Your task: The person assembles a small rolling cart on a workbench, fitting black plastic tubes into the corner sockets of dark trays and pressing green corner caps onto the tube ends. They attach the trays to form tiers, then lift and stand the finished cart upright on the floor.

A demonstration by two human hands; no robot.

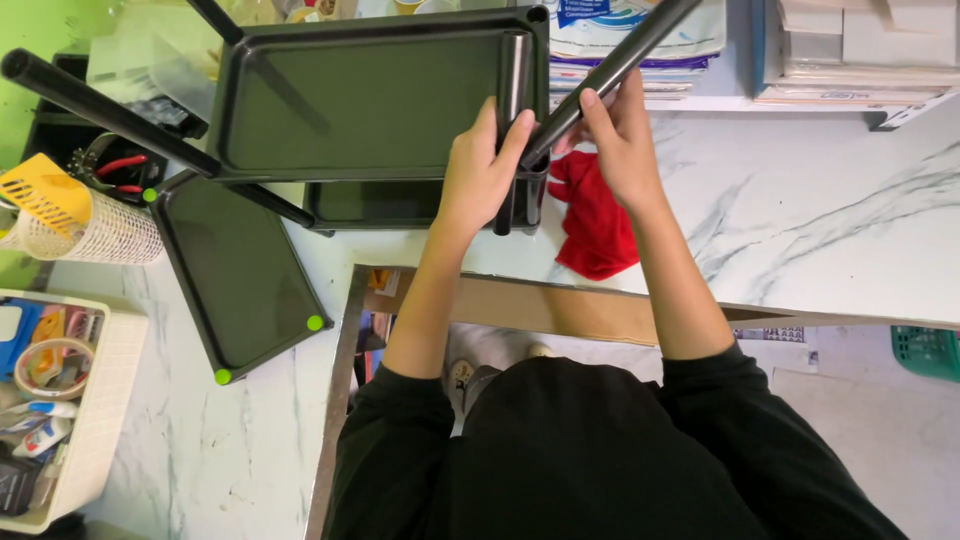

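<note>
My left hand is clamped on the upright black post at the black tray's corner, near the desk's front edge. My right hand grips the slanted black tube. Advisable: hold the post steady and line the tube up squarely.

A stack of flat white and blue printed packets is seen at the far edge of the marble table. Small tubes and packets are held in a white basket at the table's left edge.

Black long-sleeved top, sleeves pushed up
Bare left hand and right hand; shoes below look pale, perhaps
</note>
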